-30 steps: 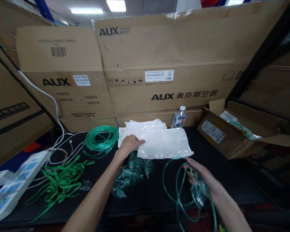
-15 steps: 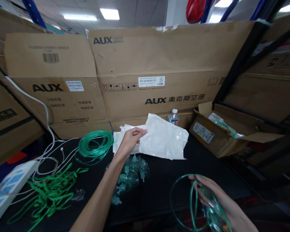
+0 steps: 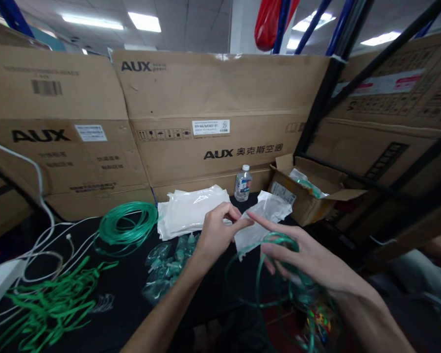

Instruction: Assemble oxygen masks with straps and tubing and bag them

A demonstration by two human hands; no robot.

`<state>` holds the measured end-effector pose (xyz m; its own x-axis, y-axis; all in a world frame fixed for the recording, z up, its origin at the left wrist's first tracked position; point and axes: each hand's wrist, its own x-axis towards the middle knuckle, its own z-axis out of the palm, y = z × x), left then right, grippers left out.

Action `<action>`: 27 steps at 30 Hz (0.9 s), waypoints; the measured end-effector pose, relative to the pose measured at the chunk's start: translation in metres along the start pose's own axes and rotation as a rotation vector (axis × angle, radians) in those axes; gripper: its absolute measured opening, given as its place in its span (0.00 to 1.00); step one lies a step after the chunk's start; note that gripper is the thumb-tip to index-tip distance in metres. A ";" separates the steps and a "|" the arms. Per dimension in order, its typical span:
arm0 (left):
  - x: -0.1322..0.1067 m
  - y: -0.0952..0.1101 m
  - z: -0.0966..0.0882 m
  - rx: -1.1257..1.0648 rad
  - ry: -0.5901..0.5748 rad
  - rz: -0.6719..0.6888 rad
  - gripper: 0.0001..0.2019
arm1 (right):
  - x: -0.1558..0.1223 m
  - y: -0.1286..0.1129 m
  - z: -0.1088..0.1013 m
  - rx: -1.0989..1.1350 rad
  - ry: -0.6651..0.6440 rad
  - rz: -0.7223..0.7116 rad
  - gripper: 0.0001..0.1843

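Observation:
Between thumb and fingers, my left hand (image 3: 220, 233) pinches the edge of a thin white plastic bag (image 3: 264, 213), which hangs over the dark table. My right hand (image 3: 297, 252) holds a loosely coiled green tube (image 3: 259, 274) with a clear green mask hanging below, partly hidden and blurred. Its index finger reaches toward the bag's edge near my left fingertips; whether it touches is unclear. Behind my left hand lies a stack of white plastic bags (image 3: 191, 208). Left of my left forearm sits a pile of clear green masks (image 3: 165, 269).
A coil of green tubing (image 3: 127, 223), tangled green elastic straps (image 3: 55, 306) and a white power strip (image 3: 2, 282) lie at left. A water bottle (image 3: 243, 184) stands behind the bag, beside an open carton (image 3: 299, 201). Large cardboard boxes (image 3: 220, 103) wall off the back.
My left hand has drawn one white bag off the stack to the right. My right hand has risen to meet it, still holding the green tube. The view has turned right.

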<state>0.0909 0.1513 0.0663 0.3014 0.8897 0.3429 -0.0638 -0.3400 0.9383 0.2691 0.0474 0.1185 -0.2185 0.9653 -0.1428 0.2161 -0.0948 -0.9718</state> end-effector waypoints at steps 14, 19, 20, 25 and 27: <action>-0.089 -0.082 0.070 0.175 0.204 -0.324 0.16 | -0.023 0.076 0.055 0.268 0.032 0.267 0.63; -0.102 -0.076 0.050 0.495 -0.008 -0.240 0.36 | -0.026 0.127 0.044 0.281 0.040 0.379 0.58; -0.098 -0.073 0.048 0.551 -0.074 -0.187 0.33 | -0.024 0.135 0.041 0.282 0.039 0.378 0.54; -0.045 -0.074 0.081 0.648 -0.903 0.313 0.28 | -0.006 0.165 0.018 0.263 -0.020 0.376 0.22; -0.021 -0.083 0.110 0.676 -1.086 0.390 0.24 | -0.010 0.172 0.008 0.247 -0.070 0.394 0.13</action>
<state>0.1943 0.1273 -0.0233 0.9904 0.1160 0.0752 0.0670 -0.8785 0.4730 0.3007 0.0192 -0.0484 -0.2305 0.8265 -0.5136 0.0642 -0.5138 -0.8555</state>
